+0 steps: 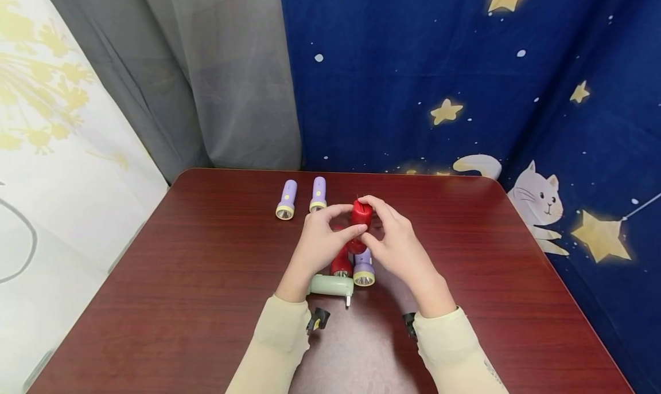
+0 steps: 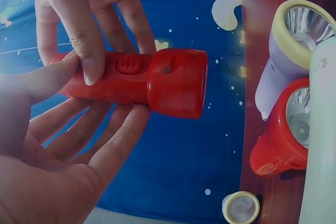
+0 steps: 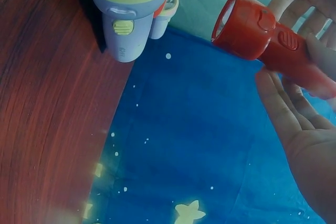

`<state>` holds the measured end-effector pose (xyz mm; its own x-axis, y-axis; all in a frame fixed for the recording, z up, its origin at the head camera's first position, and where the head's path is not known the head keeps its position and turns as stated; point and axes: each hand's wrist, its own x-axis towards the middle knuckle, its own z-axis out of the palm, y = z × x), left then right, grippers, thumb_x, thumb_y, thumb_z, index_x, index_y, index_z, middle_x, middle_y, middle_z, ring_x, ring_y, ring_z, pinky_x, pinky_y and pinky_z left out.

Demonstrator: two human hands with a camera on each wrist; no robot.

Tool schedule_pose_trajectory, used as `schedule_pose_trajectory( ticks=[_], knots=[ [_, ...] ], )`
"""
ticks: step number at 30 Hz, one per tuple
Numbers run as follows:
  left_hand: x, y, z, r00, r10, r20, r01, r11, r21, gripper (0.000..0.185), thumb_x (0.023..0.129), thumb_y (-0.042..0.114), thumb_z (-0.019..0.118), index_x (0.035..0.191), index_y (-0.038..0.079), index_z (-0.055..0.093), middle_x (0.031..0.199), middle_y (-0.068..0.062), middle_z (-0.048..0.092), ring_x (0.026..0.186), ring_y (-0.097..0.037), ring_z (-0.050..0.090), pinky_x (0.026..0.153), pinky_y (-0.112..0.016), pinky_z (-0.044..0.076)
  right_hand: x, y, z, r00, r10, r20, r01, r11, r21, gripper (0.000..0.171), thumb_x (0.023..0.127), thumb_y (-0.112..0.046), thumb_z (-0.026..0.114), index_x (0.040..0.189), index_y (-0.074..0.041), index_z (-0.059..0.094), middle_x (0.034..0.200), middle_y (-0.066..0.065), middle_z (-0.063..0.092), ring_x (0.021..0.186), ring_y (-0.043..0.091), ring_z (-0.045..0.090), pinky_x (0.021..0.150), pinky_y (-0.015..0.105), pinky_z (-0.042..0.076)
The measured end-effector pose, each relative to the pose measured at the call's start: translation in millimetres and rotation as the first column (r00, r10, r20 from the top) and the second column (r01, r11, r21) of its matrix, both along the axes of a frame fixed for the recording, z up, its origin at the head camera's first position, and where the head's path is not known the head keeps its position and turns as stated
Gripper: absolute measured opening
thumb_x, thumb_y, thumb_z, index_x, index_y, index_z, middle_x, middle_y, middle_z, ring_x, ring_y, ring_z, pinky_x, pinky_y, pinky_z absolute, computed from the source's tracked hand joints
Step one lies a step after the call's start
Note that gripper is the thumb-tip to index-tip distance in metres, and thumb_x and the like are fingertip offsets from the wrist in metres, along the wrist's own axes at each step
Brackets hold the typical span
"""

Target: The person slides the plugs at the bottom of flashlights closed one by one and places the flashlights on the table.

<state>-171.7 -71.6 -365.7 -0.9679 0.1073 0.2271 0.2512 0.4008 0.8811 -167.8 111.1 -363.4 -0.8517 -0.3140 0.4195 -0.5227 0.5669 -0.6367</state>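
I am watching a red flashlight [image 1: 361, 215] being held up above the middle of the desk [image 1: 206, 279], between both hands. In the left wrist view its red body [image 2: 152, 80] is lying crosswise, the wide head end pointing away from the palms, with an oval switch showing on its side. The left hand [image 1: 321, 240] is cupping it from below, fingers curled under the barrel and thumb lying along it. The right hand [image 1: 397, 242] is gripping it from the other side, its thumb [image 2: 84, 51] pressing on the barrel just beside the switch. In the right wrist view the head [image 3: 242, 24] is tilting up and away from the right palm.

Just under the hands, three more flashlights are sitting close together on the desk: a second red one [image 1: 341, 264], a purple one with a yellow rim [image 1: 364, 268] touching it, and a pale green one [image 1: 330, 285] lying across in front of them. Farther back, well apart from this cluster, two purple flashlights [image 1: 287, 199] [image 1: 318, 194] are lying side by side. A blue star-patterned curtain [image 1: 465, 67] is hanging behind the desk.
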Motion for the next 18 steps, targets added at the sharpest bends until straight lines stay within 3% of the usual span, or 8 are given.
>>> schedule_pose_trajectory(
  ticks=[18],
  knots=[
    [2.6, 1.8, 0.4, 1.000, -0.009, -0.011, 0.010, 1.000, 0.010, 0.042, 0.090, 0.022, 0.086, 0.129, 0.010, 0.076, 0.116, -0.007, 0.080, 0.099, -0.021, 0.076, 0.084, -0.037, 0.065, 0.4, -0.1, -6.2, 0.998, -0.002, -0.061, 0.000, 1.000, -0.030, 0.060, 0.091, 0.002, 0.078, 0.146, -0.011, 0.058, 0.131, 0.014, 0.072, 0.108, 0.026, 0.077, 0.092, 0.043, 0.065]
  ],
)
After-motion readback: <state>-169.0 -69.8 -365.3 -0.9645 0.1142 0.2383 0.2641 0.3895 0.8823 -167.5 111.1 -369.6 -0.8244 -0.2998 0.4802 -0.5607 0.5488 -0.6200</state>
